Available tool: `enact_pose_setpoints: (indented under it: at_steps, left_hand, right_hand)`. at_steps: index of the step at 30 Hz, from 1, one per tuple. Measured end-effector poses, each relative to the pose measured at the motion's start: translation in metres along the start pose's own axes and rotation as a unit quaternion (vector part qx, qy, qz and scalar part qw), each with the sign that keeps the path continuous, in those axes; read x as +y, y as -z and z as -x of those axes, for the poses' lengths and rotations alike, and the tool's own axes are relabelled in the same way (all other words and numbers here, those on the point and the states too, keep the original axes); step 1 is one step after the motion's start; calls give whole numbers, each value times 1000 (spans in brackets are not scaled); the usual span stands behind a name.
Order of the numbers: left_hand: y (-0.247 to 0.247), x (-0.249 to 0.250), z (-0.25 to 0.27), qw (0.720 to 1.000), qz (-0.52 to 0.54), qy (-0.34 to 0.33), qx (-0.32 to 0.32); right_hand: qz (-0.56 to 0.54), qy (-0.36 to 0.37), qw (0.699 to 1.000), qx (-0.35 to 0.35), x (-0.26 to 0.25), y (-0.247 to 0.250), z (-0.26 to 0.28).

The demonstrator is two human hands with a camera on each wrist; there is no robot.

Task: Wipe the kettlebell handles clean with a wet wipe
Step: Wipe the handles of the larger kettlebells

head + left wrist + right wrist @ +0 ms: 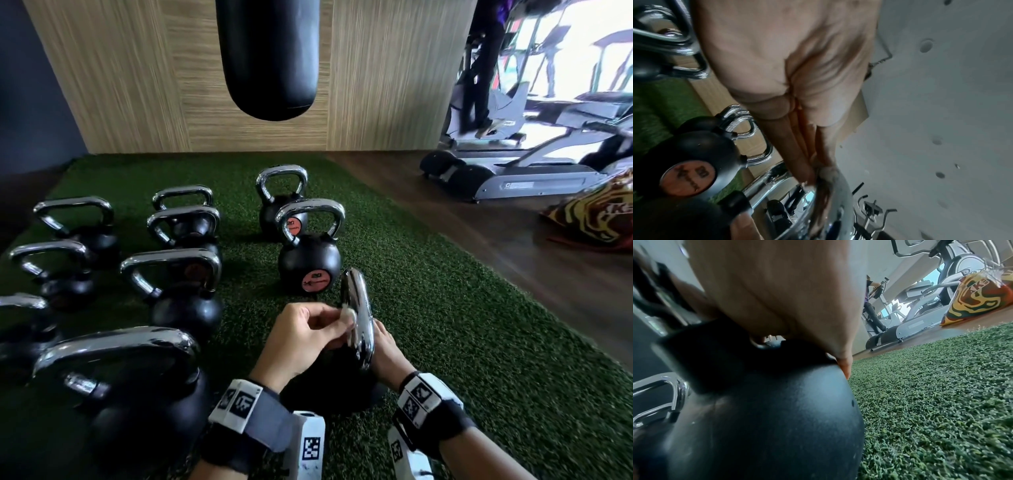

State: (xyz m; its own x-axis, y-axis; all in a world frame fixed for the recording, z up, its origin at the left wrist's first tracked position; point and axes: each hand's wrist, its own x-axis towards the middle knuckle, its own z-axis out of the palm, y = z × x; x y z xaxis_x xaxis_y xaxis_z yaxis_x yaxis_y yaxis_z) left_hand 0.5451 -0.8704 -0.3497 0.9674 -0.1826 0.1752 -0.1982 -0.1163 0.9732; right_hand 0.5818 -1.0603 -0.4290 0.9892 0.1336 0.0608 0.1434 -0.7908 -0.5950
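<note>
A black kettlebell (329,387) stands on the green turf just in front of me, its chrome handle (358,315) seen edge-on. My left hand (339,322) pinches a small white wet wipe (346,315) and holds it against the left side of that handle. In the left wrist view the fingertips (807,175) press the wipe (831,172) onto the chrome handle (772,178). My right hand (383,342) rests on the kettlebell's body to the right of the handle. In the right wrist view its fingers (844,366) lie over the black ball (777,410).
Several more chrome-handled kettlebells (171,274) stand in rows to the left, and two with orange labels (308,260) just beyond. A black punching bag (270,58) hangs ahead. Treadmills (513,171) and a patterned bag (596,219) sit on the wooden floor at right.
</note>
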Motion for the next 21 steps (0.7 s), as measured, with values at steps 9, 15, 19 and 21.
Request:
enact_pose_setpoints:
  at_steps: [9, 15, 19, 21]
  left_hand:
    - [11, -6, 11, 990, -104, 4, -99]
    - [4, -29, 23, 985, -148, 0, -86]
    - [-1, -39, 25, 987, -153, -8, -57]
    - [0, -38, 25, 985, -160, -13, -62]
  right_hand:
    - [-37, -24, 999, 6, 2, -3, -2]
    - [-102, -70, 992, 16, 2, -6, -4]
    - [-120, -84, 989, 23, 0, -6, -4]
    - [-116, -86, 990, 6, -5, 0, -1]
